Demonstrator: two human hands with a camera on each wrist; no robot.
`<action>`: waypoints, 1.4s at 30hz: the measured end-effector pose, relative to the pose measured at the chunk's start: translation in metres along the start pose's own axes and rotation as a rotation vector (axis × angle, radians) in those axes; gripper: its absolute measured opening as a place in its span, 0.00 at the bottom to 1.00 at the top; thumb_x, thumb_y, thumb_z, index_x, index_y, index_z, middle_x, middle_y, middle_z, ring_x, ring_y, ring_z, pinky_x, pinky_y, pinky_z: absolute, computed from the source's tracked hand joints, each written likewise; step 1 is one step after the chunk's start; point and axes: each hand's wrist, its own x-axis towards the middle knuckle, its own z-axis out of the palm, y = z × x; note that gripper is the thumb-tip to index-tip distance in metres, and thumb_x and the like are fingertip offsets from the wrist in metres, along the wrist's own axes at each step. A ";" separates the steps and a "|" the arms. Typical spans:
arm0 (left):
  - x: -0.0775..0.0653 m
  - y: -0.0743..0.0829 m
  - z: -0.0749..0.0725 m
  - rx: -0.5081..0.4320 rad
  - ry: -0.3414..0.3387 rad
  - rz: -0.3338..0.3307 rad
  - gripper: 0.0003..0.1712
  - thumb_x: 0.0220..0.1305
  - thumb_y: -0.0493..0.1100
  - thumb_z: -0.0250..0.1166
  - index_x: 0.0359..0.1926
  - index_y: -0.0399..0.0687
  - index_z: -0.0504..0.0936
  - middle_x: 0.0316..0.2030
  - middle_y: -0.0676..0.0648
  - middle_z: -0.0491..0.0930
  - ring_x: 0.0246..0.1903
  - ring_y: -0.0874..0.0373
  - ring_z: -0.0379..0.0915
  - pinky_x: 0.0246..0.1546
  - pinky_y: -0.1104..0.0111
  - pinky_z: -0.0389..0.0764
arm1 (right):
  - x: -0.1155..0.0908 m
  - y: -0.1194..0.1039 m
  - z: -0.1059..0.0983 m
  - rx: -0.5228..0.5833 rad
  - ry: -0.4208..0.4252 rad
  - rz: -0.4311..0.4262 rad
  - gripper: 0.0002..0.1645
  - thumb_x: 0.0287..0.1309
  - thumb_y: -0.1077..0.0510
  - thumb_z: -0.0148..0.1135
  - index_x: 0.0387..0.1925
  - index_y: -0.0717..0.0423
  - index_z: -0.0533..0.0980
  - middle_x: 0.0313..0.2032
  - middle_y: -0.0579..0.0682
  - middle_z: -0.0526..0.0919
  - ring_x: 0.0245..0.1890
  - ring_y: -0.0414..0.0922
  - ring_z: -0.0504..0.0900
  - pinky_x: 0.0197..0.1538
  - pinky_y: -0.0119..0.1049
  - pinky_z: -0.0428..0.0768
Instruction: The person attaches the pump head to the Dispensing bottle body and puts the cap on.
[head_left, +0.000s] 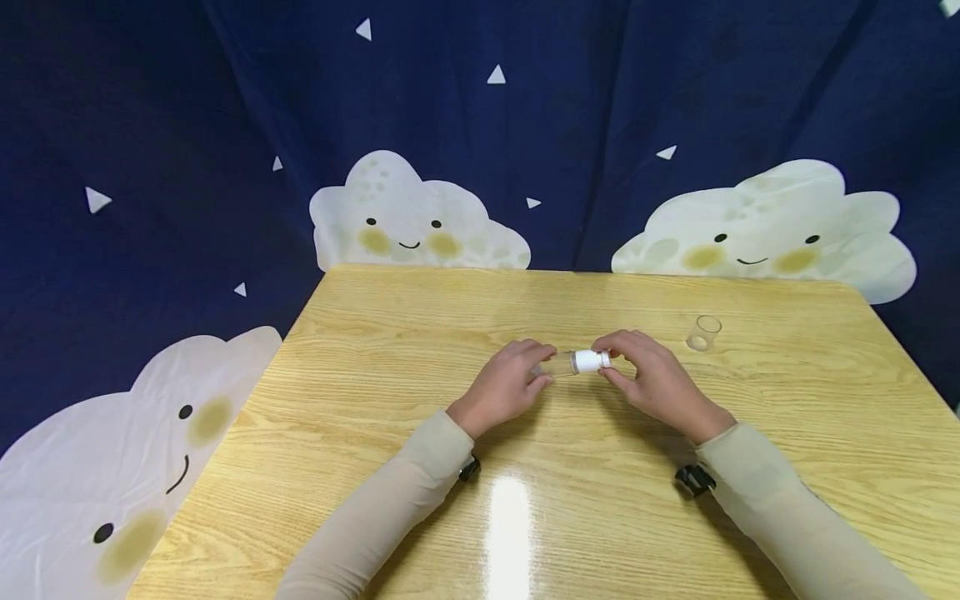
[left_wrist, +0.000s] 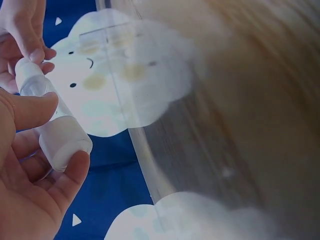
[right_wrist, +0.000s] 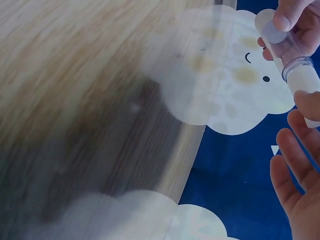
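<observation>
Both hands hold a small clear bottle (head_left: pixel 559 365) with a white top (head_left: pixel 588 361), lying sideways between them over the wooden table. My left hand (head_left: pixel 504 385) grips the clear body at its far end, thumb on one side and fingers on the other. At the opposite end, my right hand (head_left: pixel 662 385) pinches the white top between thumb and fingers. Seen from the left wrist, the bottle's rounded base (left_wrist: pixel 65 147) rests against the left fingertips. A pale disc (right_wrist: pixel 275 33) shows inside the clear body in the right wrist view.
A clear, open-ended cap (head_left: pixel 703 333) stands on the table (head_left: pixel 420 325) beyond the right hand. Behind the table's far edge hangs a dark blue curtain (head_left: pixel 450 117) printed with smiling clouds. Glare from a light lies on the tabletop near the front.
</observation>
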 end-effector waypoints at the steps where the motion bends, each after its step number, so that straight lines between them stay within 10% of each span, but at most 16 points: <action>1: 0.000 0.000 0.000 -0.001 0.000 0.001 0.24 0.67 0.44 0.66 0.62 0.43 0.77 0.55 0.46 0.82 0.53 0.52 0.79 0.56 0.63 0.80 | 0.000 0.000 0.000 -0.001 -0.003 0.004 0.19 0.52 0.66 0.73 0.45 0.54 0.79 0.43 0.49 0.85 0.39 0.46 0.83 0.41 0.43 0.83; 30: 0.003 0.004 -0.002 0.010 0.006 0.013 0.24 0.67 0.43 0.66 0.62 0.44 0.77 0.56 0.47 0.82 0.53 0.54 0.79 0.56 0.65 0.80 | 0.002 -0.002 -0.010 0.043 -0.268 0.213 0.16 0.73 0.48 0.53 0.50 0.56 0.75 0.35 0.49 0.83 0.32 0.40 0.76 0.34 0.33 0.74; 42: 0.003 0.001 -0.003 -0.004 0.003 -0.001 0.24 0.66 0.44 0.66 0.62 0.46 0.77 0.56 0.47 0.82 0.55 0.54 0.78 0.58 0.64 0.79 | -0.001 -0.002 -0.014 0.073 -0.201 0.179 0.37 0.58 0.54 0.71 0.66 0.58 0.67 0.56 0.55 0.80 0.49 0.53 0.81 0.46 0.51 0.81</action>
